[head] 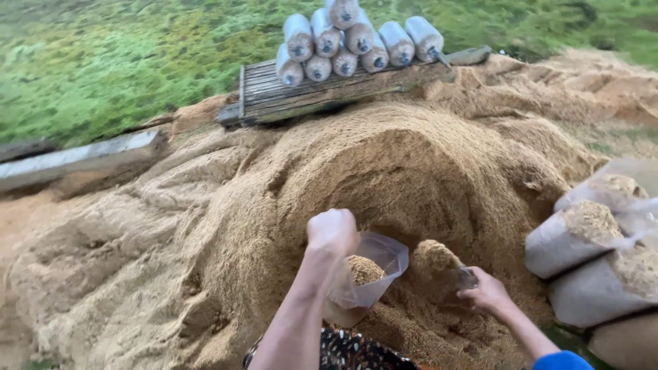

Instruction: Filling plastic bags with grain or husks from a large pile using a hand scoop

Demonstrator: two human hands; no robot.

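A big heap of tan sawdust (384,164) fills the middle of the view. My left hand (332,231) is closed on the rim of a clear plastic bag (370,277) and holds it open; the bag is partly full of sawdust. To its right my right hand (485,293) grips a small see-through scoop (442,264) heaped with sawdust, just beside the bag's mouth and low on the heap.
Several filled plastic bags (589,240) lie stacked at the right. At the back a wooden slatted board (295,92) carries several sealed cylindrical bags (356,41). A concrete beam (75,161) lies at the left, with grass beyond. Patterned cloth (356,353) shows at the bottom edge.
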